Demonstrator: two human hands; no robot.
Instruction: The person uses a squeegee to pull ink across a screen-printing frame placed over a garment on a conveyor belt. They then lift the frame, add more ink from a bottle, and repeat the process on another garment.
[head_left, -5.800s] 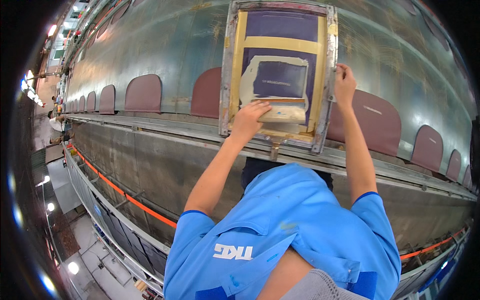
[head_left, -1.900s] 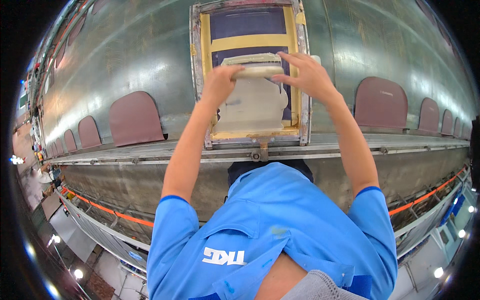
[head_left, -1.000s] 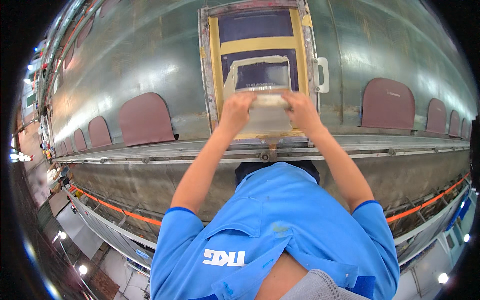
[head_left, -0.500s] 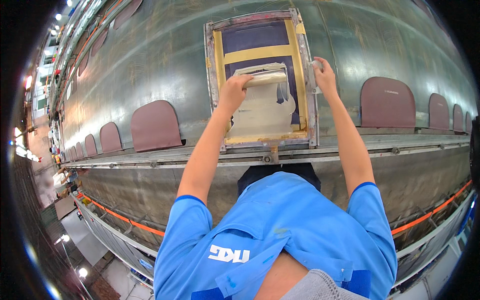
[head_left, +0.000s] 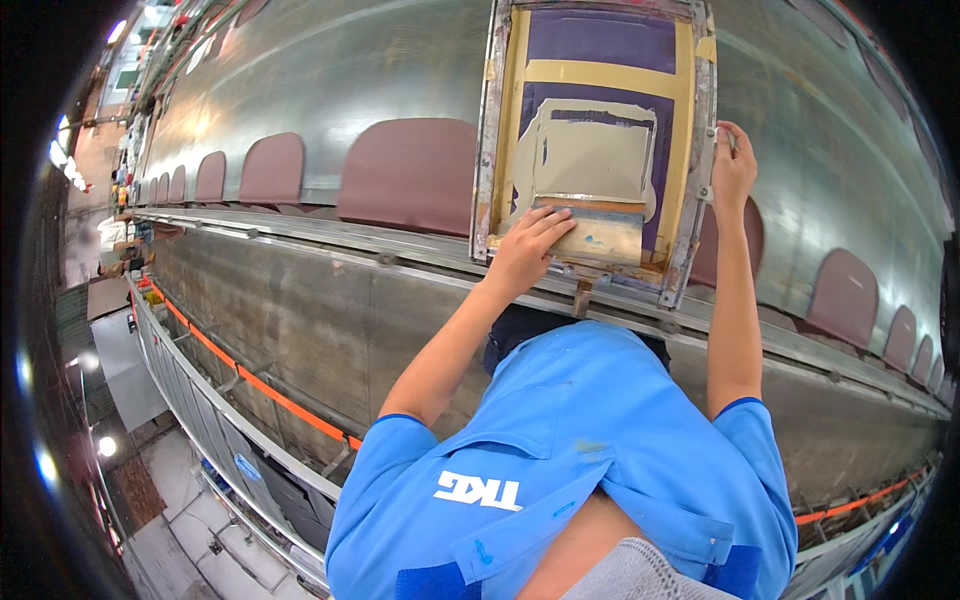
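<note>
A screen-printing frame (head_left: 487, 150) lies on the long table, its purple mesh (head_left: 600, 42) bordered by yellow tape (head_left: 600, 75). Pale grey ink (head_left: 600, 155) covers much of the nearer mesh. My left hand (head_left: 530, 245) grips a wide squeegee (head_left: 605, 237), fingers over its top, near the frame's close end. The squeegee is tilted flat, its blade edge against the inked mesh. At the frame's right rail, my right hand (head_left: 734, 170) is closed on a small pale knob, mostly hidden by the fingers.
Maroon rounded panels (head_left: 410, 175) lie in a row along the table (head_left: 300, 90), on both sides of the frame. A metal rail (head_left: 400, 255) runs along the table's near edge. Behind me stands a railing with an orange strip (head_left: 270, 385). People are far off at left.
My left hand has drawn the squeegee from mid-screen toward me and laid it flatter, leaving ink spread behind. My right hand stays at the frame's right rail. The view has shifted.
</note>
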